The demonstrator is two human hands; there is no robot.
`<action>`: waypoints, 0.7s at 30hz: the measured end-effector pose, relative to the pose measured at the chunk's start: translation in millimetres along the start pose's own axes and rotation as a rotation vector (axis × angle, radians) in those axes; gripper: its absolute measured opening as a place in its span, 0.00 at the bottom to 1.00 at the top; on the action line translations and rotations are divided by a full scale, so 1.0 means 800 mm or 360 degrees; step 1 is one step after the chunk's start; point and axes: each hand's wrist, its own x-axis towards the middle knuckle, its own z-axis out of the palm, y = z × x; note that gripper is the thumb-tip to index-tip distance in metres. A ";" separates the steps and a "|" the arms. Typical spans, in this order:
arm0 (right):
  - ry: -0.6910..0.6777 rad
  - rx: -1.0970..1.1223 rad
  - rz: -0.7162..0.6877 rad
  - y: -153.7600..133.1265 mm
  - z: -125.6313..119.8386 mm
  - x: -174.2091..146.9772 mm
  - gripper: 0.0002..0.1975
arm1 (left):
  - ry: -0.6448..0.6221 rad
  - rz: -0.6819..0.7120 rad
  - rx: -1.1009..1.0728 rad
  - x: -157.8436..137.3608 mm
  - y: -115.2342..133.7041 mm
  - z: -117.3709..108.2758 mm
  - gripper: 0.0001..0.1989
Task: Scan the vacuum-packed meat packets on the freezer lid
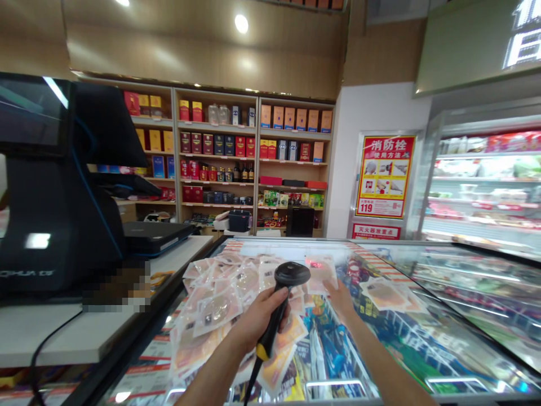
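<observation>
My left hand (268, 313) is wrapped round the handle of a black and yellow barcode scanner (291, 274), its head tilted forward. A red light spot from it falls on a clear flat packet (320, 274). At that packet's lower right edge is my right hand (338, 298), its fingertips against the plastic; whether they pinch it is hard to make out. Many similar packets (220, 304) with small dark labels lie in a loose overlapping heap on the glass freezer top (143, 361), left of and under the scanner. Several more packets (393, 294) lie to the right.
A black checkout terminal (46, 225) and a cash drawer (154, 235) stand on the white counter (54, 338) at left. Bagged goods (333, 355) show through the freezer glass. Behind are shelves of boxes (217, 144), a red fire hydrant sign (384, 175) and a lit refrigerated case (486, 186).
</observation>
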 end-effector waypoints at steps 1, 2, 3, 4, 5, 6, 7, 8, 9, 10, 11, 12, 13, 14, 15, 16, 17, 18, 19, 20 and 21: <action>-0.0001 -0.0004 0.0008 0.002 -0.002 0.002 0.20 | 0.0000 -0.0002 -0.0004 0.001 -0.001 0.000 0.13; -0.0009 0.0009 0.0027 0.004 -0.004 0.003 0.20 | -0.0002 -0.0008 -0.0006 0.002 -0.001 0.000 0.13; -0.0016 0.0028 0.0046 0.007 -0.006 0.005 0.21 | -0.0005 -0.0020 -0.0007 0.002 -0.002 -0.001 0.13; -0.0011 0.0036 0.0053 0.009 -0.008 0.006 0.21 | -0.0010 -0.0034 -0.0007 0.003 -0.003 -0.001 0.13; -0.0011 0.0050 0.0047 0.011 -0.009 0.007 0.22 | -0.0019 -0.0052 -0.0007 0.004 -0.005 -0.002 0.13; -0.0011 0.0075 0.0032 0.013 -0.010 0.007 0.23 | -0.0029 -0.0070 -0.0008 0.005 -0.006 -0.002 0.13; -0.0004 0.0098 0.0017 0.015 -0.010 0.008 0.24 | -0.0037 -0.0082 -0.0010 0.005 -0.007 -0.002 0.13; 0.0013 0.0110 0.0005 0.015 -0.010 0.008 0.24 | -0.0045 -0.0087 -0.0012 0.006 -0.007 -0.002 0.13; 0.0035 0.0106 -0.0005 0.016 -0.010 0.008 0.24 | -0.0053 -0.0087 -0.0014 0.006 -0.008 -0.002 0.13; 0.0056 0.0096 -0.0013 0.015 -0.009 0.008 0.23 | -0.0059 -0.0086 -0.0017 0.006 -0.008 -0.002 0.13; 0.0068 0.0094 -0.0017 0.014 -0.008 0.008 0.22 | -0.0063 -0.0081 -0.0021 0.005 -0.008 -0.001 0.13; 0.0067 0.0109 -0.0010 0.013 -0.007 0.007 0.22 | -0.0064 -0.0071 -0.0027 0.005 -0.007 -0.001 0.13; 0.0052 0.0138 0.0005 0.012 -0.006 0.007 0.22 | -0.0066 -0.0061 -0.0037 0.004 -0.007 0.000 0.12; 0.0034 0.0169 0.0026 0.011 -0.005 0.007 0.23 | -0.0068 -0.0052 -0.0050 0.004 -0.006 0.000 0.12; 0.0025 0.0185 0.0046 0.011 -0.004 0.007 0.23 | -0.0073 -0.0048 -0.0063 0.004 -0.005 -0.001 0.12; 0.0028 0.0173 0.0055 0.011 -0.003 0.007 0.24 | -0.0081 -0.0049 -0.0072 0.003 -0.005 -0.001 0.12; 0.0041 0.0122 0.0048 0.012 -0.004 0.008 0.23 | -0.0082 -0.0053 -0.0075 0.004 -0.004 -0.002 0.12; 0.0060 0.0034 0.0034 0.013 -0.005 0.009 0.23 | -0.0071 -0.0057 -0.0070 0.004 -0.004 -0.003 0.12; 0.0083 -0.0082 0.0019 0.015 -0.009 0.011 0.22 | -0.0052 -0.0059 -0.0056 0.005 -0.004 -0.004 0.13; 0.0103 -0.0221 0.0007 0.017 -0.014 0.014 0.22 | -0.0027 -0.0056 -0.0036 0.005 -0.005 -0.006 0.13; 0.0120 -0.0375 0.0003 0.019 -0.020 0.017 0.21 | 0.0000 -0.0050 -0.0014 0.006 -0.005 -0.007 0.13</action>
